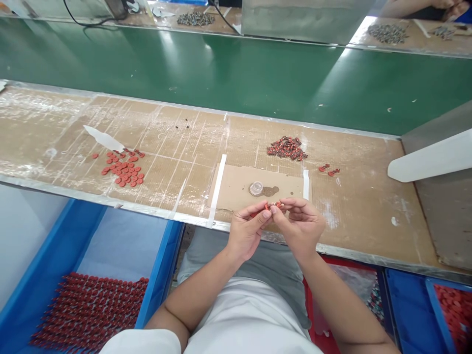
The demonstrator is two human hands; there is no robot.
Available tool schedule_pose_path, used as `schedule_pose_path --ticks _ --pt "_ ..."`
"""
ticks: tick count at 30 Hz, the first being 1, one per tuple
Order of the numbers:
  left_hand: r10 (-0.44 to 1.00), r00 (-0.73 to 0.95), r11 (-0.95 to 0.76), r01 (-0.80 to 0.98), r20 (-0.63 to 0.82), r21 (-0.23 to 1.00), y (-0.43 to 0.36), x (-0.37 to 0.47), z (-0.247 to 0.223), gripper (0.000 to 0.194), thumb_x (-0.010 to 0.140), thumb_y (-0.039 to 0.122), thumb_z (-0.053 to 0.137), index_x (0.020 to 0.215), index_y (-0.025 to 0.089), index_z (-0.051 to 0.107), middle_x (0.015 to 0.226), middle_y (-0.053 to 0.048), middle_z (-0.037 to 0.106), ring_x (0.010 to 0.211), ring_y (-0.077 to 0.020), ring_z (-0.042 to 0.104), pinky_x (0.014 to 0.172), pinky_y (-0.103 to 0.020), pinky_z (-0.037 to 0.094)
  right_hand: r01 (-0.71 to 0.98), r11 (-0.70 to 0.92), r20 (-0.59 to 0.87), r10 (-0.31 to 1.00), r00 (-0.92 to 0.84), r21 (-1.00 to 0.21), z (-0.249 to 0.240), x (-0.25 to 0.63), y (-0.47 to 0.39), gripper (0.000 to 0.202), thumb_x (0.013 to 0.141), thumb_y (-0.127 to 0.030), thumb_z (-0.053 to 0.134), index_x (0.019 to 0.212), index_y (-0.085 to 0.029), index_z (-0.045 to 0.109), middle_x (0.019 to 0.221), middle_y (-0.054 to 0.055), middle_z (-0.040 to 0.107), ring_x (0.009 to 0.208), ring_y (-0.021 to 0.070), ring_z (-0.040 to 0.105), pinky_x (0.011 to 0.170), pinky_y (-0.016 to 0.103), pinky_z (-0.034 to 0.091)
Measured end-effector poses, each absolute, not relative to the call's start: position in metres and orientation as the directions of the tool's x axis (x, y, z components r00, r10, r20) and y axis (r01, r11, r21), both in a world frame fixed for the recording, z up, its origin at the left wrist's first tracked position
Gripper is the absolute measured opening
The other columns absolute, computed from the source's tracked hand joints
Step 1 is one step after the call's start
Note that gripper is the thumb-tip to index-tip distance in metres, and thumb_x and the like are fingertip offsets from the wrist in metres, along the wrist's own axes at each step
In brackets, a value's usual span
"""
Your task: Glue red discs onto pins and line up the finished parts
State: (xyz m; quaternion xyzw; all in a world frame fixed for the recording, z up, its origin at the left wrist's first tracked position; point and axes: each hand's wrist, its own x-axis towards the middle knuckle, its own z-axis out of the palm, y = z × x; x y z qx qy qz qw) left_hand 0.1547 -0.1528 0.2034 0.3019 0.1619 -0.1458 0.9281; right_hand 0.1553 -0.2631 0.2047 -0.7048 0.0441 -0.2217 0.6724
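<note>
My left hand (248,227) pinches a small red part (268,206) between thumb and fingers. Meeting it at the fingertips, my right hand (303,225) is closed on a small red and pale piece (279,204); the fingers mostly cover both pieces, so whether they are joined cannot be told. Just beyond the hands, a small clear round cup (256,188) sits beside a dark stain on a cardboard sheet (236,189). A pile of small red and black parts (286,148) lies behind the sheet, and two red pieces with dark stems (329,170) rest to its right.
Red round discs (127,172) are scattered at the left near a white strip (103,137). A green conveyor belt (206,69) runs behind the bench. Below left, a blue bin (162,275) holds rows of red parts. Metal panels stand right and behind; another person's arm (409,7) shows top right.
</note>
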Motion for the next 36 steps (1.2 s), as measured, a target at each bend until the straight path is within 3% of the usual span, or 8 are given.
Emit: schedule_pose_path --ticks 18,26,36 --pt "-0.207 0.919 0.8 0.357 -0.336 0.483 -0.1526 0.1527 0.1998 0.026 0.064 0.017 0.09 0.087 0.02 0.08 0.093 -0.006 0.077 0.087 -0.0145 0.074 0.083 -0.02 0.058 0.228 -0.144 0.264 -0.333 0.905 -0.963 0.2075 0.1547 -0.2679 0.017 0.074 -0.026 0.082 0.088 -0.019 0.073 0.079 0.004 0.075 0.067 0.0153 0.071 0.062 0.025 0.061" --pt "-0.207 0.933 0.799 0.334 -0.293 0.5 -0.1523 0.1511 0.198 0.025 0.066 0.016 0.089 0.089 0.02 0.08 0.093 -0.006 0.077 0.086 -0.0132 0.074 0.082 -0.018 0.058 0.241 -0.125 0.27 -0.343 0.9 -0.963 0.2064 0.1535 -0.2684 0.017 0.074 -0.022 0.082 0.088 -0.02 0.074 0.079 0.004 0.074 0.066 0.0143 0.07 0.062 0.023 0.061" --pt "-0.233 0.927 0.772 0.361 -0.295 0.524 -0.1481 0.1496 0.1968 0.019 0.078 0.028 0.082 0.095 0.02 0.08 0.1 -0.006 0.077 0.089 -0.012 0.073 0.081 -0.016 0.058 0.299 -0.117 0.321 -0.341 0.883 -0.947 0.2067 0.1531 -0.268 0.019 0.073 -0.015 0.081 0.09 -0.021 0.074 0.081 0.002 0.075 0.069 0.0132 0.071 0.066 0.022 0.061"
